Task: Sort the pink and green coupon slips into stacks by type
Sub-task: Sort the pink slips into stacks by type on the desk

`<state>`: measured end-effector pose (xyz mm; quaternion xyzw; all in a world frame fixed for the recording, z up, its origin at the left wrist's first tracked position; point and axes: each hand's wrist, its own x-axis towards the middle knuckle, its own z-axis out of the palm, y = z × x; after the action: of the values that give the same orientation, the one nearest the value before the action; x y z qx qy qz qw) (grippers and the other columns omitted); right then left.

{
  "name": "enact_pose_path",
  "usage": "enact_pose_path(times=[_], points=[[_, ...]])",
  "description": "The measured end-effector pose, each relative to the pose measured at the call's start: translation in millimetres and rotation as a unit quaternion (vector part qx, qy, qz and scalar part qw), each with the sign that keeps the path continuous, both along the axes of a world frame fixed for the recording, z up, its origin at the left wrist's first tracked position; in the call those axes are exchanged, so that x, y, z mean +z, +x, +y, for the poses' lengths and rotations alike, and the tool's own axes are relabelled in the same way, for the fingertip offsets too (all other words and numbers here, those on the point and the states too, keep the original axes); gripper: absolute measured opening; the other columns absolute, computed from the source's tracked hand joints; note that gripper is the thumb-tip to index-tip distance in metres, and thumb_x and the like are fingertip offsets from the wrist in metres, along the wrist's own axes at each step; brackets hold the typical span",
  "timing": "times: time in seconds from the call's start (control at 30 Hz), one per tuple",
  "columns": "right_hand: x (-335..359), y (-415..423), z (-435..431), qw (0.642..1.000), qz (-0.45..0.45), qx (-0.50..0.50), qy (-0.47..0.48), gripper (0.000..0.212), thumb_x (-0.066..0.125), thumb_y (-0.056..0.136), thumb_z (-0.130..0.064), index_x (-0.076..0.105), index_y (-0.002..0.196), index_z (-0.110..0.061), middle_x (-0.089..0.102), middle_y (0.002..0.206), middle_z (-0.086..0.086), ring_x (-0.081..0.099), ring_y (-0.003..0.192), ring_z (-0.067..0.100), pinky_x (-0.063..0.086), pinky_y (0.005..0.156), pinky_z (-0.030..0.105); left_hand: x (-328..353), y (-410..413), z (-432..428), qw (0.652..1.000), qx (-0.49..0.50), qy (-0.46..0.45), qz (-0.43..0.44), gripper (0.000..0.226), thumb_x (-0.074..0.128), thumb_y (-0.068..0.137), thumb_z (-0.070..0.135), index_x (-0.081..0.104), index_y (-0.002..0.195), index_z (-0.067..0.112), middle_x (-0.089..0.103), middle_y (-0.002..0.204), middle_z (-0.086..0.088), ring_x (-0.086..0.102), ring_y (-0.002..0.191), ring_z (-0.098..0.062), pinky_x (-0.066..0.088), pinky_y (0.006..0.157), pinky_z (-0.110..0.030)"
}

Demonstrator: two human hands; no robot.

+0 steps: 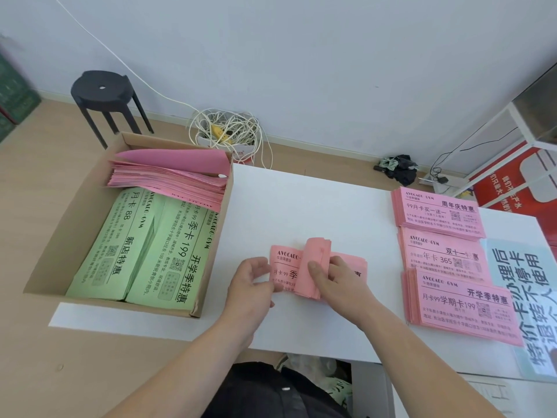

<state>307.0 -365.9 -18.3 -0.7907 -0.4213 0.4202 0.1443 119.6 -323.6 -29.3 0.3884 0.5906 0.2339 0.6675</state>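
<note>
Sorting at close quarters: the left hand (253, 282) pinches the near-left edge of the pink bundle (316, 263) on the white board (301, 206), while the right hand (337, 280) curls thumb and fingers round a lifted roll of its slips. Done well, this step likely means peeling one slip, reading its headline, then matching it to the three pink stacks (441, 256) at right. Farther left, green slips (126, 245) and a pink heap (168, 179) fill the cardboard box (69, 230).

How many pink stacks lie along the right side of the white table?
3: the far stack, the middle stack and the near stack, overlapping in a column.
</note>
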Motion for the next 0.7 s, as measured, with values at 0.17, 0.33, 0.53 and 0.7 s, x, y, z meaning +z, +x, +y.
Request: enact_pose_path(times=[0.17,0.33,0.53,0.7], points=[[12,-4,-2,0.999,0.032,0.015,-0.003,0.062,0.04,0.083,-0.087,0.075,0.1,-0.038,0.044,0.133,-0.02,0.049,0.122,0.005,0.039,0.1,0.03,7,4,8,0.994,-0.042,-0.086,-0.053,0.023,0.063,0.095,0.029,0.071,0.117,0.025,0.076,0.097,0.001,0.06,0.072,-0.016,0.036,0.054,-0.028],[8,0,-5,0.999,0.004,0.041,-0.004,0.029,0.051,0.098,-0.059,0.07,0.116,-0.046,0.042,0.139,-0.02,0.051,0.117,0.002,0.039,0.101,0.026,14,11,20,0.994,-0.098,-0.043,-0.001,0.023,0.068,0.093,0.042,0.071,0.105,0.024,0.07,0.098,0.006,0.06,0.086,-0.013,0.041,0.07,-0.026],[-5,8,-9,0.998,-0.007,0.055,0.007,0.039,0.05,0.1,-0.027,0.061,0.135,-0.042,0.038,0.149,-0.022,0.053,0.118,0.005,0.041,0.105,0.026,17,22,31,0.998,-0.056,0.01,-0.027,0.047,0.078,0.089,0.018,0.052,0.127,0.022,0.074,0.108,0.002,0.071,0.099,-0.014,0.052,0.079,-0.027],[-13,13,-13,0.998,-0.012,0.06,0.019,0.04,0.051,0.1,-0.026,0.06,0.136,-0.04,0.038,0.151,-0.023,0.053,0.122,0.005,0.04,0.109,0.027,11,26,25,0.982,-0.155,0.099,0.042,0.019,0.07,0.09,0.007,0.073,0.102,0.021,0.078,0.097,0.002,0.074,0.088,-0.018,0.062,0.08,-0.034]])
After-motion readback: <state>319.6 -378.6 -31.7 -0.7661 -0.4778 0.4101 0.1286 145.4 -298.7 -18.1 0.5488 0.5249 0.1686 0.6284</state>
